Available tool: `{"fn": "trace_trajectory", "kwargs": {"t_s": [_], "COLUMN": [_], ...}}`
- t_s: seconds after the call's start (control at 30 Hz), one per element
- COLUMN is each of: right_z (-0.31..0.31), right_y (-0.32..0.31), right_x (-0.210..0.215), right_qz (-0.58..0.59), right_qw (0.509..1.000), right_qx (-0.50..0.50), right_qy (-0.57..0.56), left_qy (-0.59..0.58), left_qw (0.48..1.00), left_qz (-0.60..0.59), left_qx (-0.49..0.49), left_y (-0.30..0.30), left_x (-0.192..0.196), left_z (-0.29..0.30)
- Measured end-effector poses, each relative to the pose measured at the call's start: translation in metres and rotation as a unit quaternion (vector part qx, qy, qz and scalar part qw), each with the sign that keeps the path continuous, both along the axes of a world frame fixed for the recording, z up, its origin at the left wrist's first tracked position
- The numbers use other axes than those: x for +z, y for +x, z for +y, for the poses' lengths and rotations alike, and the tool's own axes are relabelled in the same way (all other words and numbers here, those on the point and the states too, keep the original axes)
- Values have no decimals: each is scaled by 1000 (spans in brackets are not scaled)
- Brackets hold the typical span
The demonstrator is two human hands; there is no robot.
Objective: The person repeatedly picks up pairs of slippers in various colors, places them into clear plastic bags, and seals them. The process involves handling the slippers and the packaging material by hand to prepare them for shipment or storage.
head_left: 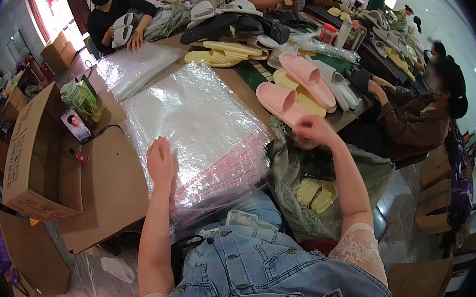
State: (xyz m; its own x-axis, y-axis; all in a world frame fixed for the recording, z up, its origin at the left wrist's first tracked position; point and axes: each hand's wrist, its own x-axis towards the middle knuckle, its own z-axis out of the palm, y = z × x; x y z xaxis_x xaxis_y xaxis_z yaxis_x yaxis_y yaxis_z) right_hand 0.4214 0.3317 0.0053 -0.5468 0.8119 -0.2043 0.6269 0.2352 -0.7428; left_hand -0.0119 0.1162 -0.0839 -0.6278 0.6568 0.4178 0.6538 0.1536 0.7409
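My left hand (160, 160) lies with outstretched fingers on the left side of a stack of clear plastic bags (189, 113) with pink-edged openings. My right hand (317, 131) is at the near end of a pink slide slipper (280, 100), above the mouth of a green woven sack (289, 189). Its fingers are bent and smeared, so whether it grips the slipper does not show. A second pink slipper (308, 77) rests beside the first, over a yellow pair (309, 104). Inside the sack is another pair of yellow slippers (317, 194).
Left are an open cardboard box (41, 165), a propped phone (76, 125) and a green bottle (81, 100). More clear bags (134, 64) and slippers (224, 53) lie farther back. A masked person (119, 23) holds white slippers across the table; another person (421, 104) sits at right.
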Motion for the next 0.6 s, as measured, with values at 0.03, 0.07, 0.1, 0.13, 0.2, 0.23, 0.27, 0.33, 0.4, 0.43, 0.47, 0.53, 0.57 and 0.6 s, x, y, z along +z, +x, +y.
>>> {"fn": "trace_trajectory", "kwargs": {"t_s": [0.03, 0.07, 0.1, 0.13, 0.2, 0.23, 0.27, 0.33, 0.4, 0.43, 0.47, 0.53, 0.57, 0.6], "right_z": [13, 21, 28, 36, 60, 73, 85, 100, 81, 85, 90, 96, 95, 94], "right_y": [-3, -7, -12, -20, -32, -39, -45, -60, -90, -90, -93, -92, -91, -89], "right_x": [3, 4, 4, 5, -8, -22, -35, -49, -37, -42, -49, -50, -43, -36], "right_qz": [-10, -65, -118, -166, -125, -104, -100, -131, -147, -162, -175, -190, -170, -151], "right_qw": [986, 963, 927, 879, 864, 857, 826, 837, 850, 834, 818, 803, 813, 823], "right_qx": [-74, -126, -175, -222, -257, -273, -280, -286, -256, -261, -264, -261, -254, -247], "right_qy": [146, 230, 311, 388, 415, 425, 479, 447, 435, 459, 481, 501, 495, 489], "left_qy": [1, 2, 2, 3, 5, 3, 12, 26, 30, 30, 28, 16, 17, 18], "left_qw": [1000, 1000, 1000, 1000, 1000, 1000, 1000, 999, 999, 999, 999, 1000, 1000, 1000], "left_qz": [5, 0, -4, -8, 6, 13, 20, 19, 28, 26, 23, 9, 11, 14], "left_qx": [-2, -4, -4, -2, -2, -1, -3, -10, 1, -3, -5, 1, 0, -1], "left_y": [0, 0, 2, 2, 3, 3, 2, 2, -1, -1, 0, 4, 3, 1], "left_x": [2, 3, 3, 4, 6, 6, 3, 0, -2, -2, -1, 3, 2, 0], "left_z": [3, 3, 1, 0, 3, 3, 6, 8, 0, 2, 2, 2, 1, 1]}}
